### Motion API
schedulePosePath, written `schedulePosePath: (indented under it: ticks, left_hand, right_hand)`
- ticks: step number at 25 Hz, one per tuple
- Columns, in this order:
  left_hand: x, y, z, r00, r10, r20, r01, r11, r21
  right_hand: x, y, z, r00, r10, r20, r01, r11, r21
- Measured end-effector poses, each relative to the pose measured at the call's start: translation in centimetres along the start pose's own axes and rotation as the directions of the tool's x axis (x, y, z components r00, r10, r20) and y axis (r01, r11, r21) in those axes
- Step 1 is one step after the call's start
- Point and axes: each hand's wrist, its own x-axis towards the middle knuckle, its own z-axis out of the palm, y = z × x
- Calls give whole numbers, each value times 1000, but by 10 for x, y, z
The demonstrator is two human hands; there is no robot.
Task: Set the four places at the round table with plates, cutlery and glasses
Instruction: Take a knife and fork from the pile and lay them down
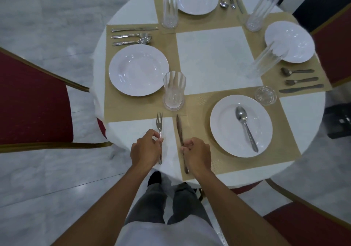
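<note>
My left hand (145, 147) pinches the handle of a fork (159, 124) over the white tablecloth at the near edge, tines pointing away. My right hand (197, 153) grips a knife (179, 130) along the left edge of the near beige placemat (197, 105). To the right on that mat sits a white plate (228, 137) with a spoon (246, 127) lying in it. A glass (265, 95) stands just beyond that plate. Three other places each have a plate, such as the left plate (138, 70), cutlery and a tall glass.
A ribbed glass (173, 92) stands just beyond the fork and knife. Red chairs with gold frames flank the round table (302, 112): the left chair (32, 101), the right chair (334, 46) and the near right chair (307, 226). A black object (340, 122) lies on the floor at right.
</note>
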Motion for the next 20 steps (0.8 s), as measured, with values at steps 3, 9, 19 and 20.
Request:
schedulePosePath:
  ticks: [3, 9, 19, 20]
  left_hand:
    - [1, -2, 0, 1000, -11, 24, 12, 1000, -13]
    - [-8, 6, 4, 999, 15, 38, -14, 1000, -20]
    - [-37, 54, 44, 984, -21, 177, 44, 991, -128]
    - [-38, 59, 48, 984, -31, 175, 54, 991, -125]
  right_hand:
    - [0, -1, 1, 1000, -4, -15, 4, 1000, -28]
    - [-3, 1, -5, 999, -33, -23, 33, 999, -30]
    - [14, 47, -72, 979, -138, -152, 140, 990, 2]
    - [17, 52, -79, 977, -146, -156, 150, 989, 15]
